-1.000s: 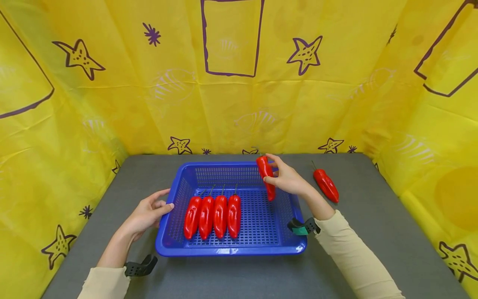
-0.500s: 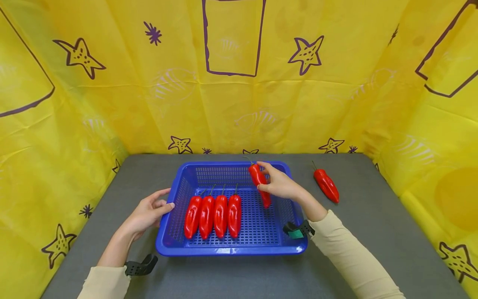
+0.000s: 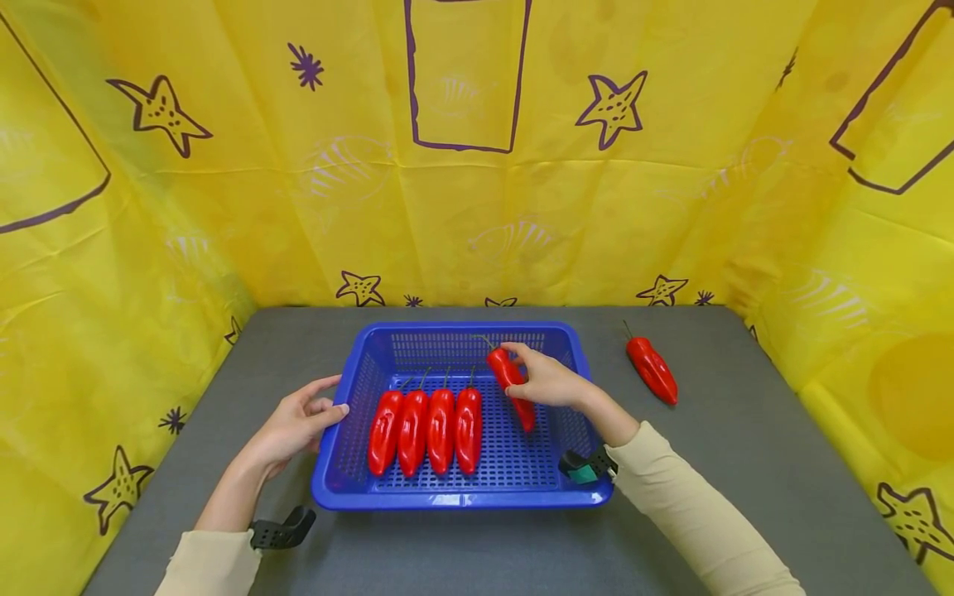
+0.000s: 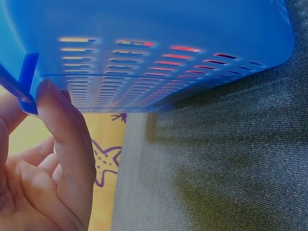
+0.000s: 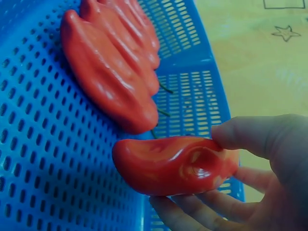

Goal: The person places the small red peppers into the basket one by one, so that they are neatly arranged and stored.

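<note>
A blue plastic basket [image 3: 462,500] with slotted walls stands on the grey table. My left hand [image 3: 294,424] grips its left rim, thumb over the edge; in the left wrist view the thumb and fingers pinch the blue rim. Inside the basket, my right hand [image 3: 547,381] holds a red pepper [image 3: 503,369] between thumb and fingers, tilted, stem end up and to the left. The right wrist view shows that pepper [image 5: 163,166] close by the others, apart from the nearest. Several red peppers [image 3: 440,432] lie side by side in the basket's left half, stems pointing away.
Another red pepper [image 3: 652,371] lies on the grey table [image 3: 715,439] to the right of the basket. A yellow patterned cloth [image 3: 462,223] hangs behind the table and on both sides.
My right hand has moved left, lower and nearer, carrying the pepper from the basket's back right toward the row of peppers. The left hand and basket have stayed put.
</note>
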A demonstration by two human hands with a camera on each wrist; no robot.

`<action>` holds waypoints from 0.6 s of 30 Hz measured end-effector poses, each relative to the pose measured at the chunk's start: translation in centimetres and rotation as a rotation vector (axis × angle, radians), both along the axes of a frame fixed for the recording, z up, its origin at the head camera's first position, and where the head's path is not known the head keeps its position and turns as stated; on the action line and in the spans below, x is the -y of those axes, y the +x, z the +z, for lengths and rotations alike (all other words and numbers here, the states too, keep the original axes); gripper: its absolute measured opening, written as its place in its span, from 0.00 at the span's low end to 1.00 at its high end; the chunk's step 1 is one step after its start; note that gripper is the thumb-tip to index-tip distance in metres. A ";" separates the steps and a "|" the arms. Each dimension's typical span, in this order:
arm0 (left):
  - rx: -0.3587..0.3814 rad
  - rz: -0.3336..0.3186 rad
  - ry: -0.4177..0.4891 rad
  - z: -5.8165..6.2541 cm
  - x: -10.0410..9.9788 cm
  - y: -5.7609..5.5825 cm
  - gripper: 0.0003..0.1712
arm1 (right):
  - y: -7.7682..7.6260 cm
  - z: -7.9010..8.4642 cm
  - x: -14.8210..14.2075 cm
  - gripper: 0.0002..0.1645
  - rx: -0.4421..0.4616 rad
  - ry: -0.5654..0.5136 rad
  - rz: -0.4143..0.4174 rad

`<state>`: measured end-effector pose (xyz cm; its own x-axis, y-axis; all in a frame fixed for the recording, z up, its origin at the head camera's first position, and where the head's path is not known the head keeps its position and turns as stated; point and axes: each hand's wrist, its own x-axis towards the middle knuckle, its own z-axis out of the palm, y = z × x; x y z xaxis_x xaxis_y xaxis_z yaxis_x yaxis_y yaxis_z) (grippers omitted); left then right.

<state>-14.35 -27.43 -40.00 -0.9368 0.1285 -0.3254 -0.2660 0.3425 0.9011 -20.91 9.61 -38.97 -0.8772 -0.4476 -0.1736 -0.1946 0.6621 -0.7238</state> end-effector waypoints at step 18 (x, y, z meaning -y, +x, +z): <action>0.004 0.009 -0.006 0.0 0.0 0.0 0.42 | -0.4 -1.0 0.9 0.40 0.133 0.029 0.049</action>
<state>-14.37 -27.39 -40.02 -0.9365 0.1181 -0.3302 -0.2729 0.3458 0.8978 -21.27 8.74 -39.97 -0.8228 -0.4824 -0.3007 -0.1304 0.6751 -0.7261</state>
